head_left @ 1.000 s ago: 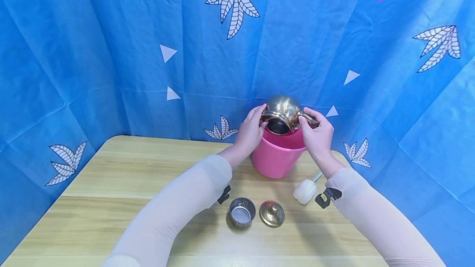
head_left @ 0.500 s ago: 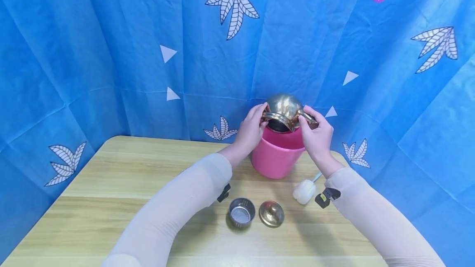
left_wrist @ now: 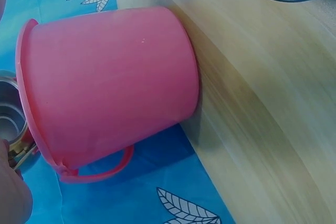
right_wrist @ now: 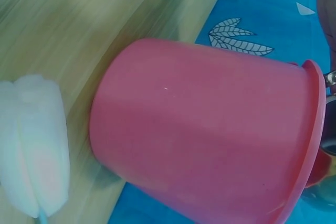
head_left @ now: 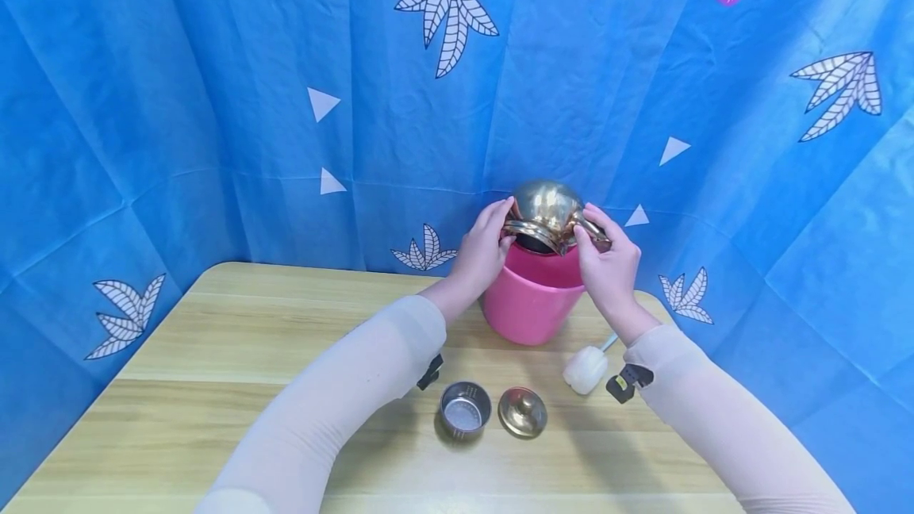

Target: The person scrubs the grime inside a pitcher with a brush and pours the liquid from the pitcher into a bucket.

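A shiny gold-coloured teapot (head_left: 548, 203) is tipped over the pink bucket (head_left: 530, 306), its round bottom up and its dark mouth facing down and towards me. My left hand (head_left: 484, 244) grips the pot's left side near the rim. On the right, my right hand (head_left: 612, 258) holds the part that sticks out from the body, thumb in front; whether it is handle or spout I cannot tell. Part of the pot's metal mouth (left_wrist: 9, 114) shows beyond the bucket rim in the left wrist view. The bucket stands upright, with a side handle (left_wrist: 107, 172).
A steel strainer cup (head_left: 465, 409) and a gold knobbed lid (head_left: 523, 412) lie on the wooden table (head_left: 286, 339) nearer to me. A white sponge brush (head_left: 587, 370) lies right of them, under my right forearm. A blue patterned curtain (head_left: 286, 133) encloses the back and sides.
The teapot has tipped slightly further, so less of its dark mouth shows now. Both hands keep their hold and have barely moved. The things on the table stay put.
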A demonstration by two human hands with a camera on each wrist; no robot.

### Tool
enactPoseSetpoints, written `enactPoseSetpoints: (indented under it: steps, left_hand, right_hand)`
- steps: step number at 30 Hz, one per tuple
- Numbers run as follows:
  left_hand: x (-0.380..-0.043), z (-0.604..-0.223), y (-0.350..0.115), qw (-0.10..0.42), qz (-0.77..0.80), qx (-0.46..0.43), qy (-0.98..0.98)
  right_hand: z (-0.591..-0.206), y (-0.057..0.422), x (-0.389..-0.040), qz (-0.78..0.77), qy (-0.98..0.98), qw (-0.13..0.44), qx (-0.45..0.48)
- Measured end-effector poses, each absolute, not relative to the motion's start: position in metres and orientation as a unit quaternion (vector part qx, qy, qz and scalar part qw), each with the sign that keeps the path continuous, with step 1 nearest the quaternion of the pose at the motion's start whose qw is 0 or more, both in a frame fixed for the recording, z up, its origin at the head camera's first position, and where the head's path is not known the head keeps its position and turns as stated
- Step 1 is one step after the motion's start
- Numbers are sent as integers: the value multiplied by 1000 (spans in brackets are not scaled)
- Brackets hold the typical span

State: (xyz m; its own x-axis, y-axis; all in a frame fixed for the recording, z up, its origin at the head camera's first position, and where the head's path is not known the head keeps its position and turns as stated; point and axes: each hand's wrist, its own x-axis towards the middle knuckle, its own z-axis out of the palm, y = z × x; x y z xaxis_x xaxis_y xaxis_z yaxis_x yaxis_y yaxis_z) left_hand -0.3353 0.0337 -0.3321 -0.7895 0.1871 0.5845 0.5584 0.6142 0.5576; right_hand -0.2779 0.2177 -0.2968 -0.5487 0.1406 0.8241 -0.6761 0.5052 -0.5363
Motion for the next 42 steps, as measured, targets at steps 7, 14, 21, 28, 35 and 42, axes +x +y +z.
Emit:
enactPoseSetpoints:
  steps: [7, 14, 21, 28, 35, 42]
  left_hand:
    - [-335, -333, 34, 254, -377, -218, -864]
    - [-336, -335, 34, 259, -380, -217, -861]
    - [-336, -336, 34, 272, -380, -222, -856]
    - [-336, -335, 34, 275, -375, -226, -856]
    - [-334, -334, 34, 274, -372, -228, -857]
    - [-334, -334, 34, 269, -373, -223, -859]
  right_hand:
    - [-301, 217, -280, 446, -738, 468, 194]
    - [-302, 217, -282, 441, -728, 482, 209]
    - [-304, 218, -285, 434, -720, 494, 221]
    - [-318, 233, -308, 430, -712, 505, 230]
    - [-318, 233, -307, 423, -708, 514, 236]
    - [-318, 234, -307, 407, -708, 525, 240]
